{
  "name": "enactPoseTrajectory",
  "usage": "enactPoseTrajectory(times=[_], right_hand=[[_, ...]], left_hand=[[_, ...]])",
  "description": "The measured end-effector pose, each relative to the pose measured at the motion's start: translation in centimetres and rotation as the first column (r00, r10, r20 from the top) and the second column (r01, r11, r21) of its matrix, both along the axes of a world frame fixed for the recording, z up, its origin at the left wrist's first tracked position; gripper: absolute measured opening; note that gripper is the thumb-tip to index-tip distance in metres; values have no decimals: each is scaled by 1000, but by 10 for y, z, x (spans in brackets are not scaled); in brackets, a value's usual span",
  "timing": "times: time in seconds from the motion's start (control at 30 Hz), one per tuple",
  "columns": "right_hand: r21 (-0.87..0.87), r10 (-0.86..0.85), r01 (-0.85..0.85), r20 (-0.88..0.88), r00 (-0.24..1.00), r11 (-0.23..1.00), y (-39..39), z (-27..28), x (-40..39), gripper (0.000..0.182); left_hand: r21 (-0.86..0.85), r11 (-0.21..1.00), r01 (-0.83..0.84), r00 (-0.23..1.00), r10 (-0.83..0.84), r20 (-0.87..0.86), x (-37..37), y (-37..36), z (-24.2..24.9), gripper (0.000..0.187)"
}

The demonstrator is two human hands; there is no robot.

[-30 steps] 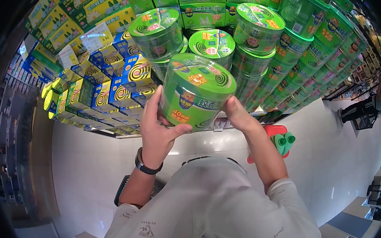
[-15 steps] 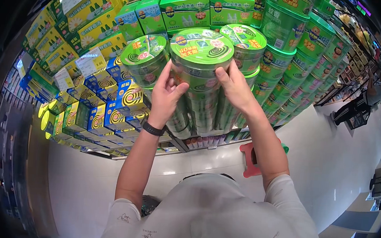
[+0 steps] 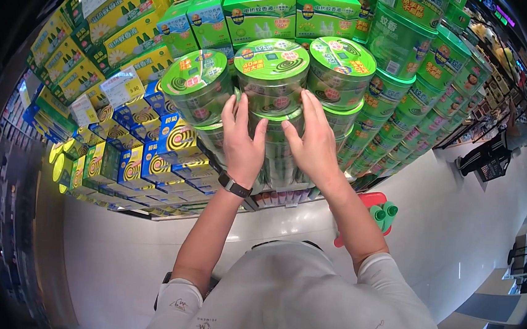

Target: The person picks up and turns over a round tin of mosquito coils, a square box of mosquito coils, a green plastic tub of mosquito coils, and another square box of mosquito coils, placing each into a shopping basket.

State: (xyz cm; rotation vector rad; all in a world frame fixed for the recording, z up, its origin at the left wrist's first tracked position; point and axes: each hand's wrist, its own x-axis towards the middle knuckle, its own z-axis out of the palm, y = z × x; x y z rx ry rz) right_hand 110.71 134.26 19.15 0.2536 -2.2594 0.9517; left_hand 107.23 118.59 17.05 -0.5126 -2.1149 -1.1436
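Note:
A round clear tub of mosquito coils (image 3: 272,97) with a green lid sits on top of the middle stack, in the front row. Against the lower left of this tub, my left hand (image 3: 243,141) has its fingers stretched upward and its thumb apart. My right hand (image 3: 312,137) lies along the lower right side, fingers extended and thumb pointing to the stack beneath. Neither hand is wrapped round the tub. Similar tubs stand on both sides, a left tub (image 3: 198,85) and a right tub (image 3: 340,74).
Green boxes (image 3: 259,17) stand behind the tubs. Yellow boxes (image 3: 125,30) and blue coil boxes (image 3: 176,134) fill the left side. Below my right forearm is a red stool (image 3: 370,199) bearing green bottles (image 3: 388,210). Another person (image 3: 493,151) is in the aisle at right.
The middle tub, gripped between both hands before, now rests in line with its neighbours. My hands have slid lower down its sides and their fingers have straightened. More of the stool shows.

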Motion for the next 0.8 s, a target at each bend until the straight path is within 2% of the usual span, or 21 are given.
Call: enactPoseTrajectory(times=[0.13,0.23,0.5,0.67,0.8], right_hand=[[27,-10,12,-62,998,1000,-3,-6,-5,73],[5,-9,9,-92,996,1000,-6,-9,-9,76],[16,30,-29,-90,995,999,-3,-12,-6,81],[38,33,-30,-79,996,999,-2,-15,-7,84],[65,32,-27,-68,997,997,-3,-15,-6,86]], left_hand=[[-59,990,124,992,-126,-25,2,-1,-3,64],[-42,988,149,989,-149,-11,4,4,-6,67],[-25,988,152,988,-151,21,12,13,-8,77],[-118,979,167,986,-166,14,14,11,-11,79],[-125,974,190,982,-187,32,18,7,-10,80]])
